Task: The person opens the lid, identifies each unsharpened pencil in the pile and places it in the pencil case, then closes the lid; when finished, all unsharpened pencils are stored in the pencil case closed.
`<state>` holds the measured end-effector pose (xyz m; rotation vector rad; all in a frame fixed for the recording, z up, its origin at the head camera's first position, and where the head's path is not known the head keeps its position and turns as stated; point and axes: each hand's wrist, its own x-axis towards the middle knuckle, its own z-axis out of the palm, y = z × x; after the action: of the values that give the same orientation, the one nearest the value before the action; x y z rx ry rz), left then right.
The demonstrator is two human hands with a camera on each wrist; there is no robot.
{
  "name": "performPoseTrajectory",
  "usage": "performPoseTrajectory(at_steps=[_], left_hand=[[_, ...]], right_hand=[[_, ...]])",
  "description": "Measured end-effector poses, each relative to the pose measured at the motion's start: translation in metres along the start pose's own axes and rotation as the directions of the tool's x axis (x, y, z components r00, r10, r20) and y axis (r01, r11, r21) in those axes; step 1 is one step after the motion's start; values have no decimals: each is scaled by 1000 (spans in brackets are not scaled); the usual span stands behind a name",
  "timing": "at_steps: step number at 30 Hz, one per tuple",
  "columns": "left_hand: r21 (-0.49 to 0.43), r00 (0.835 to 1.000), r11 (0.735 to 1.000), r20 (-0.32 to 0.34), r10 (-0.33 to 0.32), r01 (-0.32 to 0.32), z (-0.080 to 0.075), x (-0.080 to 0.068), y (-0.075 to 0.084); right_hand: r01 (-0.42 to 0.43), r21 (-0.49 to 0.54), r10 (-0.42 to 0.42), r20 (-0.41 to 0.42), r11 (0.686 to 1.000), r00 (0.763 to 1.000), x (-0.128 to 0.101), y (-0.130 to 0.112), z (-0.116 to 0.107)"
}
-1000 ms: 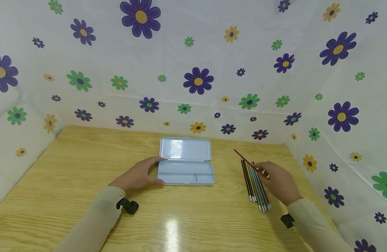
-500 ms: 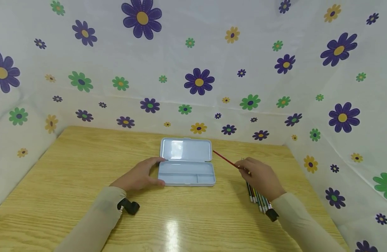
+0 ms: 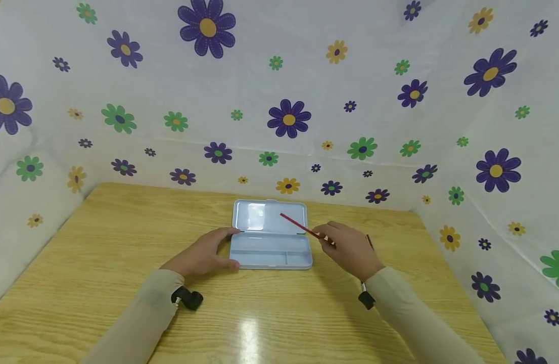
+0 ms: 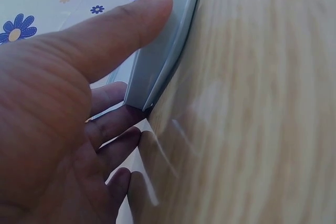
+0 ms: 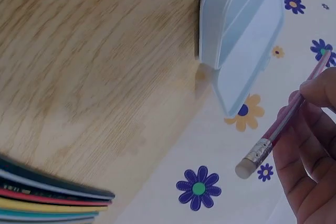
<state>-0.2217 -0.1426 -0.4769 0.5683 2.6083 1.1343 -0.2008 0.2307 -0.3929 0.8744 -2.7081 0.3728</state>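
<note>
- Wooden table (image 3: 102, 263), light grain, glare patch near my front edge.
- White cloth walls (image 3: 352, 76) on 3 sides, printed with purple, green and yellow flowers.
- Pale blue pencil case (image 3: 270, 242) lies open mid-table, lid (image 3: 261, 216) flat toward the back wall, tray (image 3: 261, 255) toward me.
- Tray has a long slot at the back and 2 smaller sections in front; nothing visible in any of them.
- My left hand (image 3: 202, 253) grips the case's left end: thumb along the front edge, fingers at the hinge side, palm on the table. Wrist view shows the thumb (image 4: 126, 24) pressed on the rim.
- My right hand (image 3: 350, 250) pinches 1 red pencil (image 3: 302, 228), just right of the case.
- Pencil is tilted, point up over the lid, above the case and not in it; its eraser end (image 5: 247, 167) sticks out below my fingers (image 5: 310, 156).
- Other colored pencils (image 5: 47, 198) lie side by side on the table right of the case; mostly hidden behind my right hand in the head view.
- Black straps at both wrists.
</note>
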Motion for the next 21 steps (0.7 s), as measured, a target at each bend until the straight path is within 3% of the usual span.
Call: performPoseTrajectory(at_steps=[9,21], left_hand=[[-6,1000,1000,-6,-19,19,1,1,-1],[-14,1000,1000,-1,-26,26,1,0,-1]], right_hand=[[64,9,-64,20,998,998,15,-13,14],[97,-9,-94,135,995,986,38,-30,32]])
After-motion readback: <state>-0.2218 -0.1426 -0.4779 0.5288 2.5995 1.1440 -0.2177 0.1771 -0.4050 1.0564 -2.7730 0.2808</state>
